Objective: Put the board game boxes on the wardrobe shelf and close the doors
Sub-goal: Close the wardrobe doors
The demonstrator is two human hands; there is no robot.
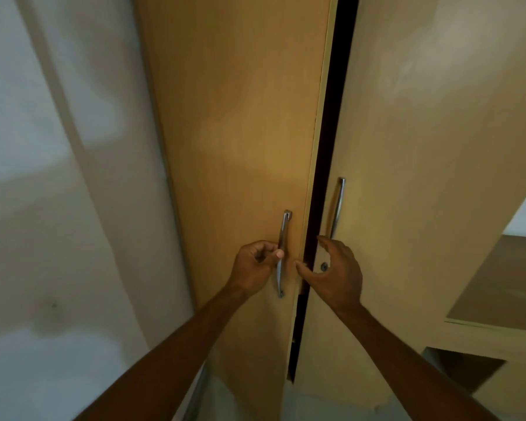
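Two tan wardrobe doors fill the view. The left door point(234, 132) stands slightly ajar, leaving a narrow dark gap point(328, 147) beside the right door point(422, 147). My left hand point(255, 265) is curled around the left door's metal handle point(283, 235). My right hand point(337, 268) hovers with fingers apart just below the right door's handle point(338, 205), covering part of a small keyhole point(324, 265). No board game boxes are visible; the shelf inside is hidden.
A pale wall point(58, 177) runs along the left. A low wooden unit point(498, 299) with an open recess point(465, 372) stands at the lower right, close to the right door.
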